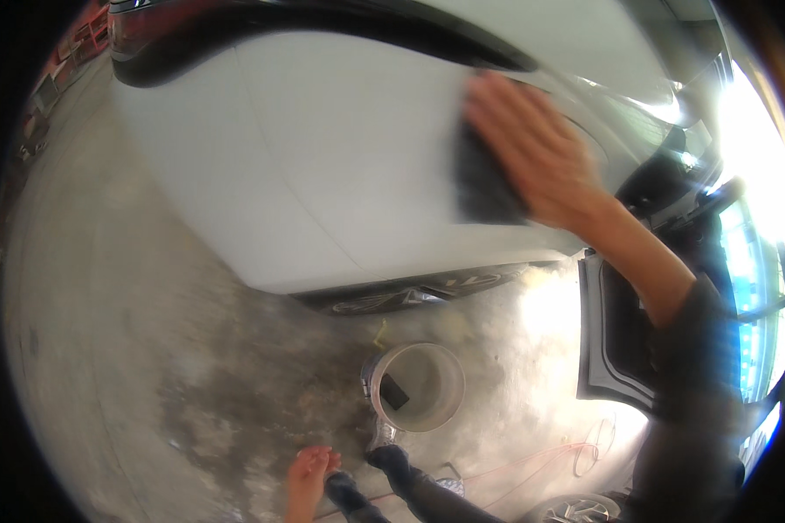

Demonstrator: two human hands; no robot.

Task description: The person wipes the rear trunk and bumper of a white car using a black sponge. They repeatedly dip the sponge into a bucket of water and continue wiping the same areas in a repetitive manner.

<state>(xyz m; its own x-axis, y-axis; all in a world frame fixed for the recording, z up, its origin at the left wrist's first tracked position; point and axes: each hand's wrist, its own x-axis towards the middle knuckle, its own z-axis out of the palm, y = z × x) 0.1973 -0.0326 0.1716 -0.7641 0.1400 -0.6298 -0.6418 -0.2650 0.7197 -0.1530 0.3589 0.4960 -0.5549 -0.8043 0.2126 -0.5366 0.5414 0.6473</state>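
My right hand (533, 153) lies with its fingers flat over a dark sheet (487, 176), which looks like sandpaper. Hand and sheet are against the dull white body panel (353, 144) of a car and slightly blurred. Low in the view hangs my left hand (313, 467), apparently holding nothing, its fingers loosely bent. Between it and the panel stands a pale bucket (458, 405) on the concrete floor. A dark block (394, 392) shows inside the bucket.
A tail light (170, 39) is at the upper left of the panel. Below the panel's edge is a wheel (405, 299). An open car door (618, 340) stands to the right. A reddish hose (530, 454) runs over the floor near another wheel (579, 508).
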